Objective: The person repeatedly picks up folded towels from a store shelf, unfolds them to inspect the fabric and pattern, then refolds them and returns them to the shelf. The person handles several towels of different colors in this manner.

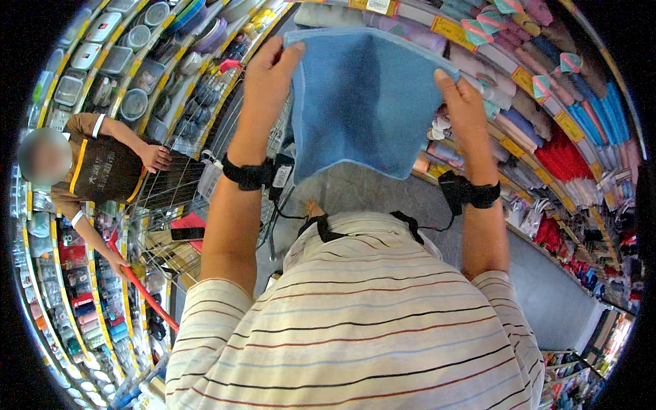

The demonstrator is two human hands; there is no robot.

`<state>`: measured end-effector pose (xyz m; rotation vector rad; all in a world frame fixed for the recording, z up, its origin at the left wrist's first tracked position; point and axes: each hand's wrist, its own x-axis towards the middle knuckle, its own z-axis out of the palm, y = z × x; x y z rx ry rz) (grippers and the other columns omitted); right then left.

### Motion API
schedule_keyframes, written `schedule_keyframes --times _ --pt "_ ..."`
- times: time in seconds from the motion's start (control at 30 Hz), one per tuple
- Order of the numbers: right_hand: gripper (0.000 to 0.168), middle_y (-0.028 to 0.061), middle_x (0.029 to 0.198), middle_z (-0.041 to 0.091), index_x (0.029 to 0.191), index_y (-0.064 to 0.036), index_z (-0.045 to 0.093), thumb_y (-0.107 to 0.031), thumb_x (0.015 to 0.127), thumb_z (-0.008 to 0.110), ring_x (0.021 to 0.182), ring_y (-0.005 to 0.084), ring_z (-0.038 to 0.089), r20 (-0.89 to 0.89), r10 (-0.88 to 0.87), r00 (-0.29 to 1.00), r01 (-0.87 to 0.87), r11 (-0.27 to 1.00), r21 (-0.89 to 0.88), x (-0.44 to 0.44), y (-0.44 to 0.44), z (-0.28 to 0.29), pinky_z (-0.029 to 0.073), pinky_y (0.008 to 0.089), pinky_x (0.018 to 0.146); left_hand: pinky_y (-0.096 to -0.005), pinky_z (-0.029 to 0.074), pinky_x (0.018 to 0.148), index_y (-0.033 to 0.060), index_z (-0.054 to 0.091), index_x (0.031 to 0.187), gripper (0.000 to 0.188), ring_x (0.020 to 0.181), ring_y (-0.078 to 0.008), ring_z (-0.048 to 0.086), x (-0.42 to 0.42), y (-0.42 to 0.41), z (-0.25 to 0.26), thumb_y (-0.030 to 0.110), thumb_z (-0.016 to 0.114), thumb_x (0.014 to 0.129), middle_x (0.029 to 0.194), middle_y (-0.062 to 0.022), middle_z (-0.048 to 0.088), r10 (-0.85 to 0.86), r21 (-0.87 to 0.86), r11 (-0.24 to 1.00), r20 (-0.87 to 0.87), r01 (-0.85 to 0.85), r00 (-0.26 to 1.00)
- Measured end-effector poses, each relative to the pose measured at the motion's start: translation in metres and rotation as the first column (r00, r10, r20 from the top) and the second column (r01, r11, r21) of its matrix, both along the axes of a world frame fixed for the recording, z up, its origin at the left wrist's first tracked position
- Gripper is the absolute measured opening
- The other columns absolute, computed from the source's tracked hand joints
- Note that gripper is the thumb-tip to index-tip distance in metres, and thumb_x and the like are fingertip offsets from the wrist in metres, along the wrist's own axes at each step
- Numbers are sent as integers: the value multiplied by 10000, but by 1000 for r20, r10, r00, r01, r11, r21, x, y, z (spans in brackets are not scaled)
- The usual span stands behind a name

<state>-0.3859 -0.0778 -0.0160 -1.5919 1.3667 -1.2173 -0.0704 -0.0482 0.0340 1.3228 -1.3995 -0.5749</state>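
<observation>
A blue cloth, perhaps a towel [353, 102], is held up in the air by its two upper corners. My left hand [271, 77] pinches the upper left corner between thumb and fingers. The upper right corner is gripped by my right hand [461, 100]. Between the hands the cloth hangs spread out, with a darker patch down its middle and an uneven lower edge. Black straps with small devices are around both wrists.
Shelves of folded textiles [564, 154] curve along the right. Shelves of plastic containers [118, 61] stand at the upper left. A person in a brown apron [110, 169] is beside a wire shopping cart [179, 205] holding cardboard, a red item and a phone [187, 234].
</observation>
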Motion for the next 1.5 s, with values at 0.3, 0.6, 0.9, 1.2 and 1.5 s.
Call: schedule_keyframes --times 0.3,0.6,0.9,1.2,1.5 --pt "390 115 700 597 917 10 606 -365 1000 535 631 217 611 143 213 967 -222 974 52 66 21 -7 491 387 608 -329 482 639 3 617 967 182 731 -210 600 -83 5 -39 160 681 900 856 -114 621 37 -306 951 257 45 966" --pt "437 152 727 615 911 26 609 -392 998 518 644 239 616 69 209 975 -211 977 26 69 19 -19 474 395 600 -347 487 584 19 600 990 163 739 -242 609 -96 8 -50 62 696 866 866 -136 595 68 -335 941 327 48 942" --pt "546 123 802 631 933 17 626 -490 1022 442 772 219 629 173 246 954 -276 944 179 67 35 14 490 363 678 -473 519 735 17 569 1110 341 879 -419 604 -101 26 -32 152 712 831 1010 -217 570 -12 -217 969 448 122 894" --pt "465 112 1048 654 1100 8 594 -437 965 595 959 200 650 335 357 872 -413 903 114 62 39 9 557 355 837 -283 467 822 33 595 1166 285 904 -155 588 -60 11 -34 112 647 896 1011 -53 639 -194 -33 981 -32 193 981" --pt "617 131 1313 587 1325 -109 545 -175 776 820 1169 224 586 89 213 973 -184 948 -258 29 12 -14 499 358 965 -244 441 904 63 612 1151 227 998 -82 561 -22 14 -2 148 646 943 1050 20 621 -373 -10 926 -168 377 912"
